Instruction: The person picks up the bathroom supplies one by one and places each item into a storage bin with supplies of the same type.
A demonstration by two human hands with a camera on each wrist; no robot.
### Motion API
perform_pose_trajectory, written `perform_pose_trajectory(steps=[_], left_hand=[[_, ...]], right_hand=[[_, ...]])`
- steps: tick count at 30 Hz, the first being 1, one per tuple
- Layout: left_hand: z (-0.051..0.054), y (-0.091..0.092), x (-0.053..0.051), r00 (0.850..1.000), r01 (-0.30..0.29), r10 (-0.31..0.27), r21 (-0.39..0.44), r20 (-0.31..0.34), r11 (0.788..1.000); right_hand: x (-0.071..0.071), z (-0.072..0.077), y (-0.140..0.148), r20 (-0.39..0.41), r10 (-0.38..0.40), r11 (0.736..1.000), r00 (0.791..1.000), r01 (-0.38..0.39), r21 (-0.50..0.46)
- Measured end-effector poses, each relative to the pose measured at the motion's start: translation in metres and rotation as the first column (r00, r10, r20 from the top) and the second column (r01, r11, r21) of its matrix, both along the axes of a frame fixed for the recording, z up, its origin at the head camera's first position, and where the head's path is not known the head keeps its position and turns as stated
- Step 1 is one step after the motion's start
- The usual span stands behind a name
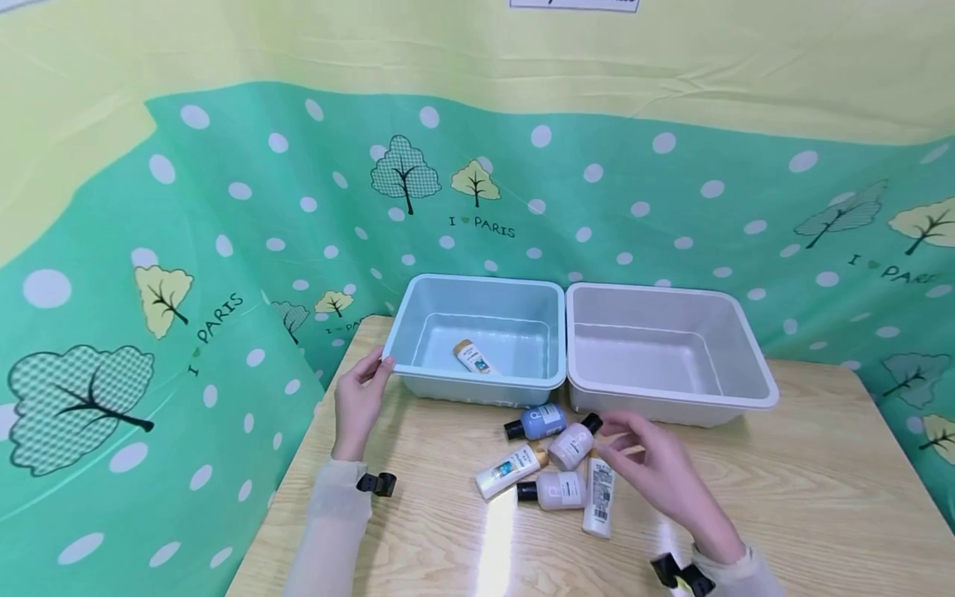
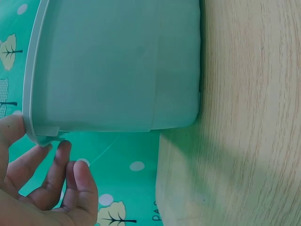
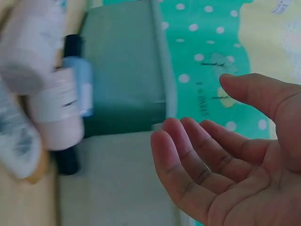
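Observation:
At the left front corner of the light blue bin, my left hand pinches the rim between thumb and fingers. My right hand hovers by a heap of bottles, fingers loosely bent and nothing held. Nearest its fingertips lies a pink bottle with a black cap, tilted over its neighbours. Around it are a blue bottle, a second pink bottle, a white bottle with a gold cap and another white bottle, label side up. Inside the blue bin rests a gold-capped white bottle.
A pale grey bin stands directly right of the blue one, their rims close together. Both sit toward the back of the wooden table. Behind hangs a green and yellow patterned cloth, which also runs along the left side.

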State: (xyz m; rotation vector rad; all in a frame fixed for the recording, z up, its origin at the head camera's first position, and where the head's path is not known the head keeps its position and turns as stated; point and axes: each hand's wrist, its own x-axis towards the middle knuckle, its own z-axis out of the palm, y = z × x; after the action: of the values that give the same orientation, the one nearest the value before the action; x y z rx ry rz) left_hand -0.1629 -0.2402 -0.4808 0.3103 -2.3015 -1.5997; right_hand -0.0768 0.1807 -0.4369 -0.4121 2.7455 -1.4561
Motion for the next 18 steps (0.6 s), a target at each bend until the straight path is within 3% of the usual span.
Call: perform_pose_trajectory(steps=[5, 10, 18], left_hand=[[-0.002, -0.002, -0.001, 1.000, -0.004, 0.004, 0.009, -0.009, 1.000], [-0.003, -0.002, -0.001, 1.000, -0.002, 0.003, 0.016, -0.012, 1.000], [-0.004, 0.000, -0.002, 1.000, -0.004, 0.004, 0.009, -0.023, 1.000]], right_hand=[[0.010, -0.033, 0.005, 0.096, -0.098, 0.994, 0.991, 0.094, 0.050], [0.014, -0.058, 0.006, 0.221, -0.180, 0.982, 0.959, 0.160, 0.105], [0.016, -0.077, 0.005, 0.215, -0.236, 0.968, 0.948, 0.209, 0.139]])
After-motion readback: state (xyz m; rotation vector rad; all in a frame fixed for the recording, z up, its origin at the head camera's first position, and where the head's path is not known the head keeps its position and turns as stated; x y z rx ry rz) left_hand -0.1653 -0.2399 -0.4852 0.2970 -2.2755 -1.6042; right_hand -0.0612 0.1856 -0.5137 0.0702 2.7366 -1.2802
